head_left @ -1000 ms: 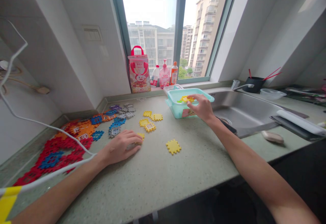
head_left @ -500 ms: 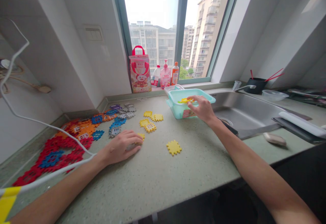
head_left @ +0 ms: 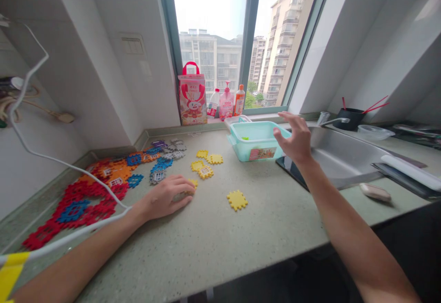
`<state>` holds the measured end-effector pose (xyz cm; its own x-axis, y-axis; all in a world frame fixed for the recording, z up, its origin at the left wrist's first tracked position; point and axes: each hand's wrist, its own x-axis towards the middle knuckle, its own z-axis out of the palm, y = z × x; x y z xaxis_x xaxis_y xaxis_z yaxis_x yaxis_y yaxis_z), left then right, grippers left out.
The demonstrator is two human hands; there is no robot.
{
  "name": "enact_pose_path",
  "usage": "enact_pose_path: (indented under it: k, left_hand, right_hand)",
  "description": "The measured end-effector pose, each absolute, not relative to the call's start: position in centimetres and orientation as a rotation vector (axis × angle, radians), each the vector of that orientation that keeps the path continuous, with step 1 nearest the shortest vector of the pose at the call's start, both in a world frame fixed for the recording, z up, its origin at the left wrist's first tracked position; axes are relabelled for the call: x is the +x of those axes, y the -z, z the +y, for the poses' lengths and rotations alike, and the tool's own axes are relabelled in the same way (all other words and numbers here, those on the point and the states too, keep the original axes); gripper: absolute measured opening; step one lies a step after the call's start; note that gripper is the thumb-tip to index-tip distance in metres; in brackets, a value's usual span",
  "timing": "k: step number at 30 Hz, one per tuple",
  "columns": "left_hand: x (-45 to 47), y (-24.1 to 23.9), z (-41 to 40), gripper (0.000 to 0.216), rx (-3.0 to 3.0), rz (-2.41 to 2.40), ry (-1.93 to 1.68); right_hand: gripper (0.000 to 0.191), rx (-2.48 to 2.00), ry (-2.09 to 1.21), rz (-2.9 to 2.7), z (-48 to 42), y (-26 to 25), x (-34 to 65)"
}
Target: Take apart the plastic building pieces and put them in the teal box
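Left hand [head_left: 168, 197]: flat on the counter [head_left: 213, 243] over a yellow tile [head_left: 193, 183]; only a corner peeks out, so I cannot tell if I grip it.
Right hand [head_left: 295, 140]: in the air, fingers spread, empty, beside the tub [head_left: 241, 150].
In the tub: a small green bit [head_left: 245, 138], maybe a tile.

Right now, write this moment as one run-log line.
left hand: flat on green speckled counter, touching yellow toothed plastic tile | right hand: open, empty, raised beside teal plastic tub
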<state>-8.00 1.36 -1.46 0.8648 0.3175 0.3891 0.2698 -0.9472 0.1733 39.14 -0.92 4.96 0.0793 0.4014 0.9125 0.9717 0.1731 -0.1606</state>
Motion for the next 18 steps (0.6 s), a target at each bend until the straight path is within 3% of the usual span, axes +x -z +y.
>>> enact_pose_path:
  k: [6,12,18]
  left_hand:
    - [-8.2,1.2,1.5,0.016,2.943,0.488,-0.656]
    - [-8.4,1.5,1.5,0.014,2.977,0.492,-0.660]
    - [-8.0,1.1,1.2,0.016,3.146,0.418,-0.714]
  right_hand:
    - [0.035,-1.700,0.727,-1.304,-3.9,-4.0,43.0]
    - [0.082,-2.331,0.243,-1.442,-6.6,1.7,44.2]
    - [0.078,-2.420,0.230,-1.510,-7.3,3.1,43.8]
